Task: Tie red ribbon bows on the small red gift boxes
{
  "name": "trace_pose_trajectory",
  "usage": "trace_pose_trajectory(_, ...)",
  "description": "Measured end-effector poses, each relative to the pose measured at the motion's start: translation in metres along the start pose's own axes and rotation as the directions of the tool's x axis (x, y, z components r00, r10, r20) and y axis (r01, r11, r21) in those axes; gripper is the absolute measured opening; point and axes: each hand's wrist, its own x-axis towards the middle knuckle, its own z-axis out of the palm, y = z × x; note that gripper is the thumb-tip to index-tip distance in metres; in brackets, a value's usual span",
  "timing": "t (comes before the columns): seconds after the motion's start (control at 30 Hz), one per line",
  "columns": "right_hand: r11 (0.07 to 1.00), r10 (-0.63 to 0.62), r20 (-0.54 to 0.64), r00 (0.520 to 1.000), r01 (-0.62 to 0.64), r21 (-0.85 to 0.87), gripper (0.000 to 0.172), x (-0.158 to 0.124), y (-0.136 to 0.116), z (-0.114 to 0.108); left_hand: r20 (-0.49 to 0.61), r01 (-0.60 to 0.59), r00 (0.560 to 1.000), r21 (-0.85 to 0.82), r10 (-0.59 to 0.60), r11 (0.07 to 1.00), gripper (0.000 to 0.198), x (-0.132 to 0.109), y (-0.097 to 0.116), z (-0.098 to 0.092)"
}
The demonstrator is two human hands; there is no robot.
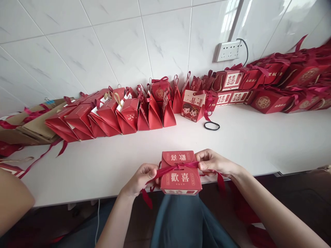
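Note:
A red gift box (181,184) with pale printed characters sits at the white table's front edge, between my hands. A dark red ribbon (168,169) runs across its top and crosses in a knot at the middle. My left hand (144,175) pinches the ribbon on the left side of the box. On the other side my right hand (208,163) pinches the other half between thumb and fingers. Loose ribbon tails hang below both hands. The fingers behind the box are partly hidden.
Red gift boxes (129,112) line the tiled wall, with stacked ribboned ones (271,101) at the right. A black hair tie (211,125) lies on the white table (103,165). Brown paper bags (38,127) stand left. Another person's arm (14,199) enters at the left edge.

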Motion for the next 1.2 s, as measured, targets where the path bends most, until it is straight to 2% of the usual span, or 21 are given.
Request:
trace_pose_trajectory(0.13, 1.0, -0.002, 0.006, 1.0, 0.002, 0.025, 0.055, 0.0, 0.007, 0.0, -0.007, 0.007, 1.0, 0.018, -0.007, 1.0, 0.065, 0.002, -0.007, -0.003)
trace_pose_trajectory(0.27, 1.0, -0.003, 0.021, 1.0, 0.002, 0.018, 0.057, 0.0, 0.003, -0.004, -0.021, 0.003, 1.0, 0.063, -0.002, 0.998, 0.065, 0.004, -0.007, -0.006)
trace_pose_trajectory(0.47, 0.976, -0.021, 0.046, 0.999, 0.03, -0.214, 0.043, -0.014, -0.029, -0.003, -0.075, -0.023, 0.997, 0.144, 0.034, 0.989, 0.059, -0.006, 0.007, -0.002)
trace_pose_trajectory(0.6, 0.91, -0.225, 0.031, 0.974, 0.221, -0.352, 0.032, -0.026, -0.054, 0.014, -0.089, -0.019, 0.995, 0.225, 0.04, 0.974, 0.052, -0.018, 0.026, 0.003)
trace_pose_trajectory(0.7, 0.836, -0.351, 0.047, 0.935, 0.336, -0.434, 0.017, -0.024, -0.063, 0.034, -0.173, -0.031, 0.982, 0.258, 0.078, 0.966, 0.043, -0.022, 0.04, 0.008)
trace_pose_trajectory(0.8, 0.805, -0.389, 0.003, 0.921, 0.342, -0.485, 0.014, -0.015, -0.061, 0.054, -0.241, 0.008, 0.969, 0.262, 0.057, 0.965, 0.037, -0.022, 0.047, 0.014)
trace_pose_trajectory(0.93, 0.769, -0.435, -0.102, 0.895, 0.31, -0.559, 0.019, -0.001, -0.048, 0.073, -0.254, 0.055, 0.965, 0.42, 0.059, 0.906, 0.038, -0.029, 0.053, 0.022)
trace_pose_trajectory(1.07, 0.671, -0.543, -0.175, 0.821, 0.298, -0.679, 0.02, 0.005, -0.035, 0.079, -0.259, 0.036, 0.959, 0.507, 0.113, 0.861, 0.022, -0.042, 0.059, 0.03)
trace_pose_trajectory(1.13, 0.654, -0.569, -0.187, 0.801, 0.302, -0.694, 0.02, 0.006, -0.031, 0.079, -0.261, 0.036, 0.955, 0.571, 0.139, 0.82, 0.024, -0.046, 0.06, 0.033)
trace_pose_trajectory(1.2, 0.635, -0.583, -0.169, 0.795, 0.316, -0.705, 0.019, 0.005, -0.03, 0.078, -0.279, 0.038, 0.94, 0.661, 0.198, 0.749, 0.016, -0.048, 0.061, 0.034)
